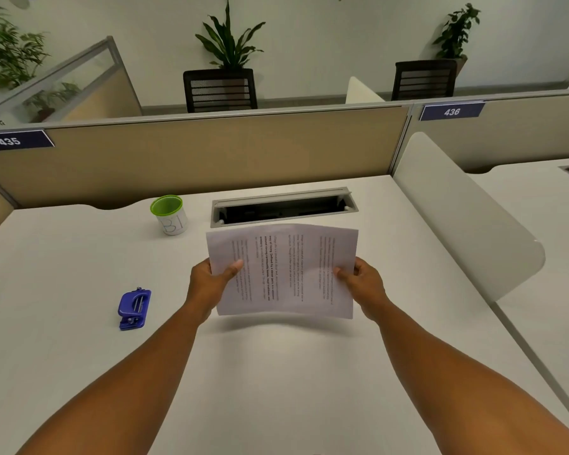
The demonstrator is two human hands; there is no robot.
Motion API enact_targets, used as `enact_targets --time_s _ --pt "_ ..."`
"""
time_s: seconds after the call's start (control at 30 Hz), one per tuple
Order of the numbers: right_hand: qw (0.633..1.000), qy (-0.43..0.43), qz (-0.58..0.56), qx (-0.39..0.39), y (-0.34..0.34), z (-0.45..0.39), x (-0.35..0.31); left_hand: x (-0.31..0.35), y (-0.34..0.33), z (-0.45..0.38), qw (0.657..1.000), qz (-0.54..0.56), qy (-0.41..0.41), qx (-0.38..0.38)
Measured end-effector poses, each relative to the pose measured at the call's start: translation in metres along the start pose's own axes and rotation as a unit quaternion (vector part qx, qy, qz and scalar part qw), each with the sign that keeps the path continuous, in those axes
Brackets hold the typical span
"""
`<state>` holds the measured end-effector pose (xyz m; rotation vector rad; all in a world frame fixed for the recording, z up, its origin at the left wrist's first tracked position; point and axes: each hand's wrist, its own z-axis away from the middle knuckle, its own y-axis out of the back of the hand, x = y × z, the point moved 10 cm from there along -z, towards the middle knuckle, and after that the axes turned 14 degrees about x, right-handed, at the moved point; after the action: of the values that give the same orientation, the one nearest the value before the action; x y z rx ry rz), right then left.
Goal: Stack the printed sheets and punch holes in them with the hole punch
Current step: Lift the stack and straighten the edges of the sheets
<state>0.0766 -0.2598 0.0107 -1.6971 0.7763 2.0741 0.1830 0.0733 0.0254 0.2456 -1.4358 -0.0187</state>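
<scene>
Above the desk at centre, the printed sheets (light, limp, already bowing) are pinched at both side edges by left hand and right hand, hole punch lying at nine o'clock.

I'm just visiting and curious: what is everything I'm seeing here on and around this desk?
printed sheets: one stack, white with black text, held above the middle of the desk
hole punch: one, blue, on the desk to the left of the sheets
cup: one, white with a green rim, at the back of the desk, left of the cable slot
cable slot: one, grey, lid open, set into the desk behind the sheets
desk: one, white
partition: beige, behind the desk, with blue labels 435 and 436
side divider: one, white, at the desk's right edge
chairs: two, black, beyond the partition
plants: several, green, along the far wall
left hand: grips the sheets' left edge
right hand: grips the sheets' right edge
</scene>
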Motion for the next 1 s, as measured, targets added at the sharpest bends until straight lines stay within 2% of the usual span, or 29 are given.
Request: enact_targets --time_s 0.23,0.47,0.6,0.87,1.0 --pt "0.998 -0.049 -0.039 0.024 0.005 -0.012 -0.006 0.009 0.006 -0.01 0.999 0.051 0.017 -0.002" --pt "0.976 -0.132 -0.163 0.063 0.011 -0.017 0.008 -0.011 0.013 -0.01 0.986 0.125 0.101 0.036" --pt "0.962 -0.168 -0.203 0.067 0.006 -0.016 0.015 -0.016 0.004 -0.004 0.972 0.179 0.148 0.033" --pt "0.93 -0.231 -0.286 0.001 -0.027 -0.005 0.02 0.004 -0.036 0.018 0.957 0.247 0.154 0.007" --pt "0.948 -0.223 -0.217 -0.067 -0.042 0.007 0.014 0.02 -0.055 0.026 0.962 0.249 0.11 -0.033"
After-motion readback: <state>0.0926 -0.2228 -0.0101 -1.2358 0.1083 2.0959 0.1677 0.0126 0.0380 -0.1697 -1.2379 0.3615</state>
